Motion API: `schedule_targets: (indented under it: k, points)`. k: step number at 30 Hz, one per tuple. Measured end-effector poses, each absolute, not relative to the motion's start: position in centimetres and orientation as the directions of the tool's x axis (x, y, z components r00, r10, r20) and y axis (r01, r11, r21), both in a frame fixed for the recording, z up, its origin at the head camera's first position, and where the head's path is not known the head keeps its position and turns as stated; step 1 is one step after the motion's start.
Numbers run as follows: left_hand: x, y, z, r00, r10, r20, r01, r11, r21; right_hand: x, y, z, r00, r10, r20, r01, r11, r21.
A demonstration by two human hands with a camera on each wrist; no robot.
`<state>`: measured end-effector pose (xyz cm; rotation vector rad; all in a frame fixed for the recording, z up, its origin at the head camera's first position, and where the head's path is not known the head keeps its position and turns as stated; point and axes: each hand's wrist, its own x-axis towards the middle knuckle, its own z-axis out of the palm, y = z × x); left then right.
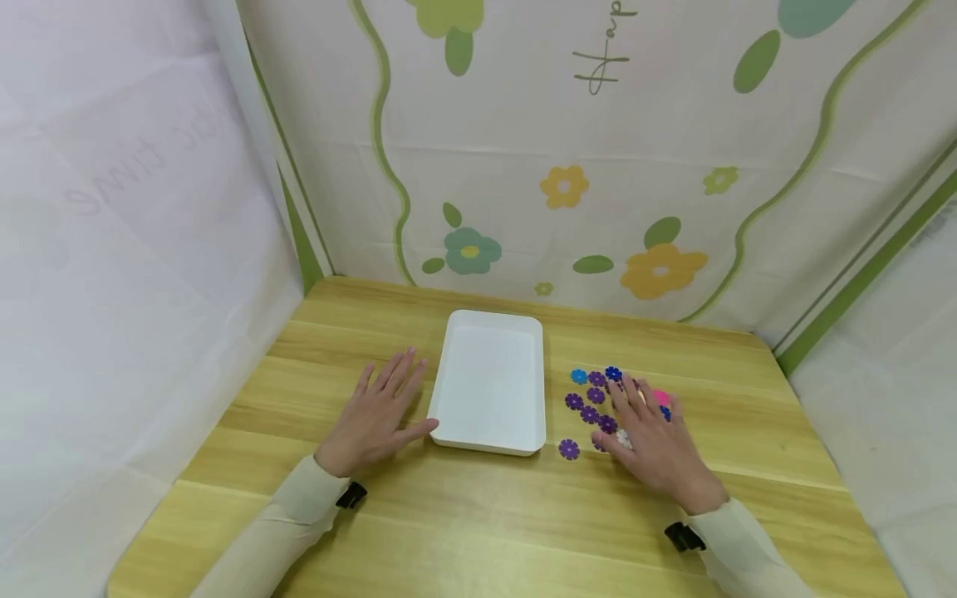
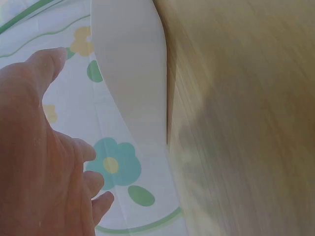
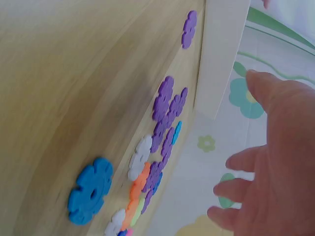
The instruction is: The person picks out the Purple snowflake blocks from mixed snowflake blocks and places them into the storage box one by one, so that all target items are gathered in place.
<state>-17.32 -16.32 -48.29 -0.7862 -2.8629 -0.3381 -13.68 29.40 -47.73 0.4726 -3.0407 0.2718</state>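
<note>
A white rectangular tray (image 1: pixel 489 382) lies on the wooden table with nothing in it. My left hand (image 1: pixel 370 425) is to its left, fingers spread and straight, thumb tip right at the tray's near left corner. To the tray's right is a loose group of flat, notched flower-shaped plastic discs, several of them purple (image 1: pixel 569 449). Over this group hovers my right hand (image 1: pixel 658 448), fingers extended and nothing gripped, hiding part of it. Beneath it the right wrist view shows a blue disc (image 3: pixel 90 191), white discs (image 3: pixel 141 157) and an orange disc (image 3: pixel 138 187).
A light blue disc (image 1: pixel 579 376) and a dark blue disc (image 1: pixel 613 374) sit at the group's far side, a pink disc (image 1: pixel 661 398) at its right. A flower-printed curtain (image 1: pixel 508 199) hangs behind the table (image 1: pixel 478 523), with more fabric on both sides.
</note>
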Motion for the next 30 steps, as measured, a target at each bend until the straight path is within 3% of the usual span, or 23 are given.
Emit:
schedule_targets:
  k: [8,16,22,30]
  points:
    - [-17.3,-15.9,-48.3,-0.856,0.482,0.185,0.512,0.84,0.179,-14.3,28.0,-47.6,-0.881,-0.441,0.169,-0.467,0.867,-0.173]
    - [-17.1,-15.3,-48.1,-0.855,0.498,0.146,0.518,0.836,0.179,-14.9,26.2,-47.8,-0.82,-0.564,0.092,-0.567,0.783,-0.256]
    - [-16.9,-14.7,-48.5,-0.842,0.524,0.129,0.539,0.808,0.238,-15.0,25.8,-48.2,-0.779,-0.62,0.09,-0.619,0.74,-0.261]
    - [-16.5,-14.1,-48.5,-0.84,0.537,0.07,0.537,0.81,0.236,-15.0,25.5,-48.7,-0.763,-0.642,0.076,-0.638,0.727,-0.255]
